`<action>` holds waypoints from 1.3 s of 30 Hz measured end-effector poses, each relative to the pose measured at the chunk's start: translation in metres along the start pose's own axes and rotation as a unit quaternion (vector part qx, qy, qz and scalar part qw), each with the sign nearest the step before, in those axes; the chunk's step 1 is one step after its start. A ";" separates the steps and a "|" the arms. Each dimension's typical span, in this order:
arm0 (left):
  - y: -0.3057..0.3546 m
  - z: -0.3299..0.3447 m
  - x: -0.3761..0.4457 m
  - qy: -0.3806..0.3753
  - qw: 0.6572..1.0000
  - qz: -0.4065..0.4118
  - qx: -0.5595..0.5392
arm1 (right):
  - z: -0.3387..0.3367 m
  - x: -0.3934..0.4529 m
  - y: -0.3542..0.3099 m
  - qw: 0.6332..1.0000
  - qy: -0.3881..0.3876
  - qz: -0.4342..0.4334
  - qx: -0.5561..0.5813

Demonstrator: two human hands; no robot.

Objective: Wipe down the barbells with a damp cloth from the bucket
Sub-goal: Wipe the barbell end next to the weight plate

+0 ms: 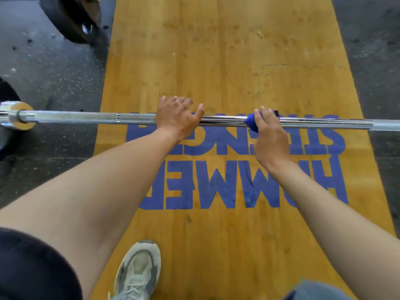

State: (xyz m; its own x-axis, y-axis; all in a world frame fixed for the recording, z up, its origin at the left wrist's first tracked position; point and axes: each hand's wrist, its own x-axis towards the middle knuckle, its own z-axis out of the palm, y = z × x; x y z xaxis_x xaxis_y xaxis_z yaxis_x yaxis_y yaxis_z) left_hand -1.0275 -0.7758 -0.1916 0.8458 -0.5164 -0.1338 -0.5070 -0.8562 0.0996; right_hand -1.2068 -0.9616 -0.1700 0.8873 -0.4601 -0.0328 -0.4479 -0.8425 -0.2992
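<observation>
- Two bare hands rest on one barbell [86, 118], which lies crosswise over a wooden platform [238, 50] painted with blue letters.
- Left hand [177, 118] lies on the shaft, fingers straight and spread, gripping nothing.
- Right hand [268, 131] curls around a blue cloth [251, 124], pressing it against the shaft; the cloth seems wrapped round the bar, though the fingers hide most of it.
- One grey shoe [138, 271] stands on the platform below.
</observation>
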 end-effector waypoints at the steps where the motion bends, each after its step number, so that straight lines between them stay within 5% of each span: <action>1: 0.001 0.001 -0.006 0.004 1.000 -0.005 0.004 | 0.006 -0.010 -0.004 0.999 -0.005 -0.050 0.005; 3: 0.002 0.004 -0.018 0.014 1.000 -0.014 0.007 | 0.008 -0.015 0.003 0.994 -0.002 -0.103 0.026; 7: 0.007 0.011 -0.047 0.013 1.000 -0.024 0.001 | 0.005 -0.031 0.023 0.996 0.059 0.051 0.034; 13: 0.011 0.016 -0.098 0.022 0.998 -0.037 -0.036 | 0.020 -0.075 -0.006 0.991 0.037 -0.109 0.067; 19: 0.019 0.019 -0.151 0.036 0.998 -0.040 -0.024 | 0.028 -0.122 -0.004 0.993 0.096 0.008 0.074; 23: 0.021 0.027 -0.184 0.066 0.997 -0.039 -0.024 | 0.034 -0.146 -0.012 0.986 0.047 -0.143 0.068; 28: 0.026 0.029 -0.223 0.045 0.998 -0.030 -0.033 | 0.025 -0.185 0.009 0.986 0.123 0.038 0.108; 33: 0.032 0.036 -0.258 0.047 0.997 -0.041 -0.043 | 0.030 -0.210 0.020 0.983 0.076 -0.152 0.069; 37: 0.036 0.037 -0.281 0.033 0.997 -0.043 -0.051 | 0.023 -0.231 0.047 0.987 0.130 0.022 0.092; 39: 0.038 0.037 -0.290 0.027 0.997 -0.044 -0.052 | 0.026 -0.235 0.037 0.988 0.109 -0.041 0.099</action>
State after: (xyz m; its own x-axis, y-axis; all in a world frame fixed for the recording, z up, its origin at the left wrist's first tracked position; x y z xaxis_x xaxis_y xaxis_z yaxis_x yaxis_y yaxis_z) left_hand -1.2979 -0.6591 -0.1857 0.8954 -0.4353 -0.0934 -0.4128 -0.8903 0.1922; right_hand -1.4294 -0.8777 -0.1980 0.8649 -0.4605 0.1995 -0.3259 -0.8177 -0.4744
